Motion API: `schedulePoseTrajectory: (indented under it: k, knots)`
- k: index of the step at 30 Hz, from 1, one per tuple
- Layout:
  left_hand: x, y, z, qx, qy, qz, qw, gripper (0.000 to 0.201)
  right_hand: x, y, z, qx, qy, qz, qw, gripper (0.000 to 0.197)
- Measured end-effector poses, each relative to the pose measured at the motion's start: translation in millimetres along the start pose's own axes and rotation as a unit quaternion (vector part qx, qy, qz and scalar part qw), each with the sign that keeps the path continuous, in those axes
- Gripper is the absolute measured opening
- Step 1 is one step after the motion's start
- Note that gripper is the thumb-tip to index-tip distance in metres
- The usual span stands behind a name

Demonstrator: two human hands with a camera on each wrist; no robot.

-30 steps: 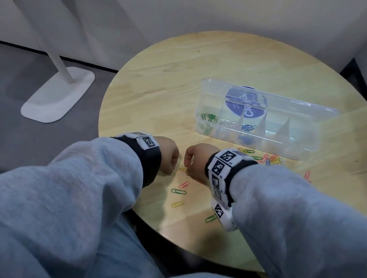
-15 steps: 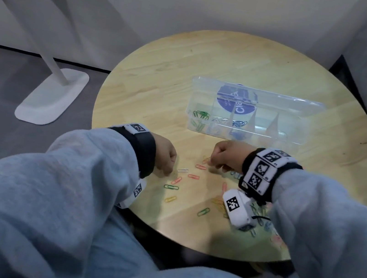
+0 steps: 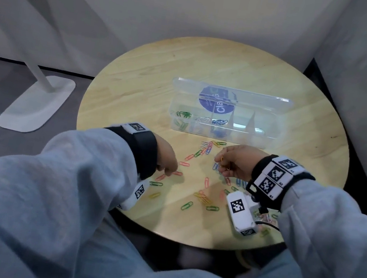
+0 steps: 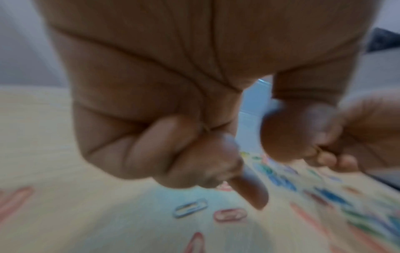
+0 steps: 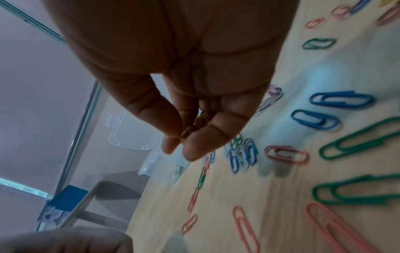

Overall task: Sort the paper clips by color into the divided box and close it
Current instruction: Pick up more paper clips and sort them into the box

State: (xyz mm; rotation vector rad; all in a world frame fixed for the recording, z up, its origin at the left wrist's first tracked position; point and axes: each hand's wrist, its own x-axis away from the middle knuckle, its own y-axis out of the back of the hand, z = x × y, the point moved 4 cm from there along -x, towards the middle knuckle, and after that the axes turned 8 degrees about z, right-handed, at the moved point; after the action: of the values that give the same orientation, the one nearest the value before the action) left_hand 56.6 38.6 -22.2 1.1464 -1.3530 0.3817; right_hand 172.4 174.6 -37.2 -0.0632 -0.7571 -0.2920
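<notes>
A clear divided box [image 3: 275,129] stands open at mid-table, with green clips [image 3: 183,114], pale clips and blue clips [image 3: 219,121] in its left compartments. Loose pink, green, blue and yellow clips [image 3: 202,198] lie in front of it. My right hand [image 3: 219,161] hovers above them and pinches yellow clips [image 5: 200,121] between thumb and fingers [image 5: 194,147]. My left hand [image 3: 168,167] is curled low over a pink clip [image 3: 177,173]. A yellowish bit [image 4: 205,127] shows in the fold of its fingers [image 4: 173,154]; one fingertip points down at the table.
The round wooden table [image 3: 140,72] ends just before my lap. A white stand's base [image 3: 36,103] sits on the grey floor to the left. Walls close in behind and to the right. More clips [image 5: 346,145] lie under my right wrist.
My right hand has moved right, away from the left hand, and risen with yellow clips pinched. The left hand has shifted slightly toward the pink clips.
</notes>
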Motion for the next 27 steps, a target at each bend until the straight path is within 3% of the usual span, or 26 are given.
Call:
schedulePoseTrajectory:
  k: [4, 7, 9, 12, 15, 18, 20, 23, 27]
  knots:
    - [-5.1, -0.8, 2.1, -0.157, 0.05, -0.003, 0.986, 0.023, 1.0, -0.9, -0.3, 0.059, 0.0, 0.015, 0.998, 0.026]
    - [-10.1, -3.6, -1.8, -0.213, 0.077, -0.012, 0.974, 0.03, 2.7, -4.4, 2.2, 0.21, -0.022, 0.029, 0.977, 0.021]
    - [-12.2, -7.6, -5.2, -0.237, 0.084, -0.008, 0.968, 0.03, 6.4, -10.5, 3.6, 0.37, -0.041, 0.027, 0.928, 0.018]
    - [-17.6, -12.6, -5.5, -0.254, 0.09, -0.013, 0.963, 0.032, 9.7, -21.7, 2.1, 0.505, -0.062, 0.026, 0.861, 0.013]
    - [-17.6, -17.1, -5.5, -0.24, 0.081, -0.06, 0.966, 0.028, 6.4, -25.9, -2.2, 0.559, -0.099, 0.029, 0.822, 0.026]
    - [-22.3, -22.3, -6.0, -0.168, -0.003, -0.056, 0.984, 0.01, 2.6, -36.2, -9.6, 0.616, -0.117, 0.047, 0.777, 0.03]
    - [-25.3, -20.9, -4.7, -0.186, -0.024, -0.049, 0.981, 0.031, 0.6, -45.7, -14.6, 0.662, -0.119, 0.051, 0.738, 0.038]
    - [-20.8, -19.2, -6.3, -0.194, -0.03, -0.057, 0.979, 0.041, -3.7, -53.5, -19.0, 0.682, -0.127, 0.06, 0.718, 0.04]
    - [-13.3, -20.1, -2.4, -0.213, 0.018, -0.062, 0.975, 0.022, -8.9, -54.8, -17.2, 0.672, -0.122, 0.054, 0.728, 0.021]
